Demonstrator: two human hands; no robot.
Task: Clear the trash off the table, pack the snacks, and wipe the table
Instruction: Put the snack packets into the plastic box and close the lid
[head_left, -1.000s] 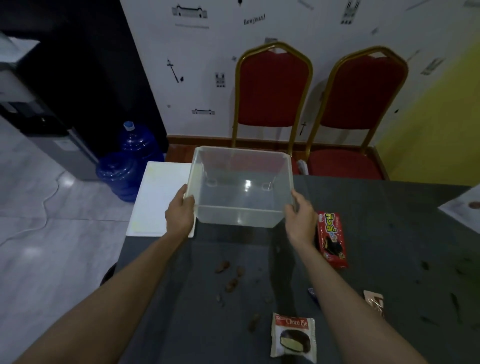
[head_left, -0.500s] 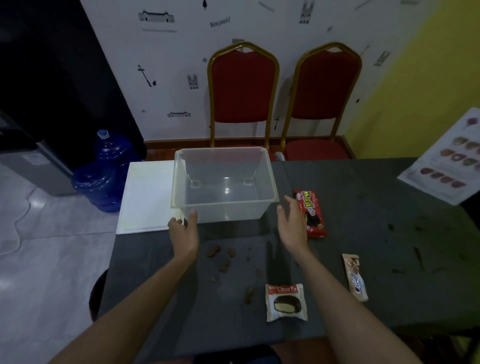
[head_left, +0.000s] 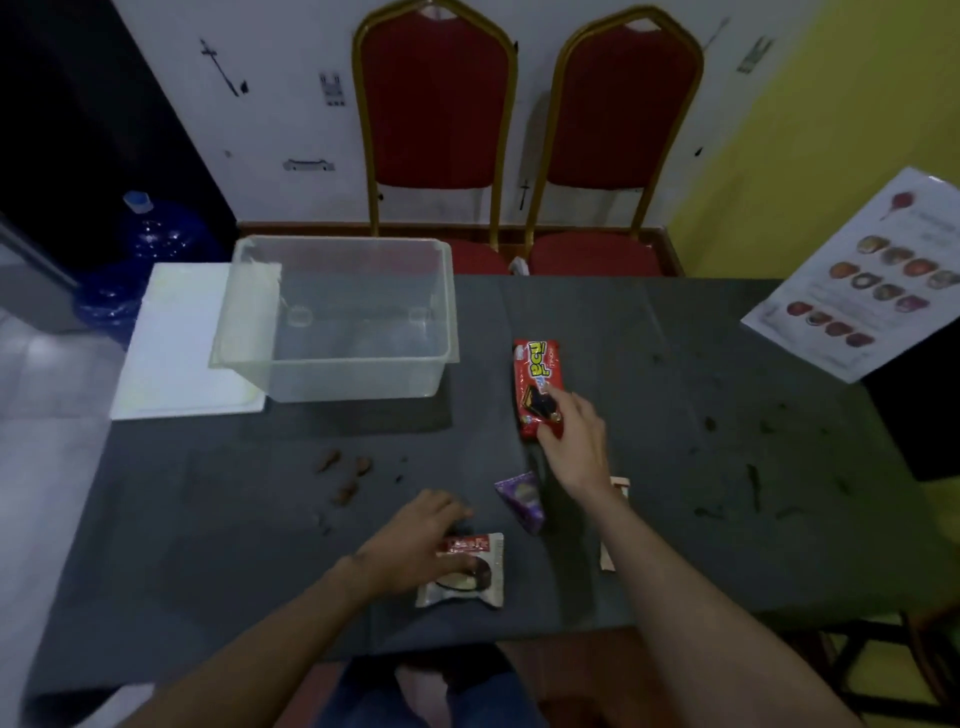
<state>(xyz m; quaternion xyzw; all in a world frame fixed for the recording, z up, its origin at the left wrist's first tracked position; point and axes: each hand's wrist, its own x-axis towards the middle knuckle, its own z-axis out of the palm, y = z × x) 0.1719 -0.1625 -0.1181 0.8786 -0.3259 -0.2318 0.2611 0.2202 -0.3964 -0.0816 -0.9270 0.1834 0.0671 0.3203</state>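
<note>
A clear plastic bin (head_left: 337, 317) stands empty at the table's far left. My left hand (head_left: 415, 545) lies over the left part of a Choco Pie packet (head_left: 475, 571) near the front edge, fingers curled on it. My right hand (head_left: 571, 441) pinches the near end of a red snack packet (head_left: 537, 374) that lies flat at mid-table. Between the hands lies a small purple packet (head_left: 522, 499). My right forearm partly hides a beige packet (head_left: 608, 556). Brown crumbs (head_left: 343, 467) are scattered in front of the bin.
A white lid (head_left: 171, 343) lies under the bin's left side and overhangs the dark table (head_left: 727, 364). A printed menu sheet (head_left: 872, 280) sits at the far right. Two red chairs (head_left: 436, 104) stand behind the table, and blue water bottles (head_left: 150, 234) on the floor at left. Dark smears mark the table's right half.
Both hands left the bin, which now stands on the table. My left hand dropped onto the Choco Pie packet and my right hand reached to the red packet. The view tilted down.
</note>
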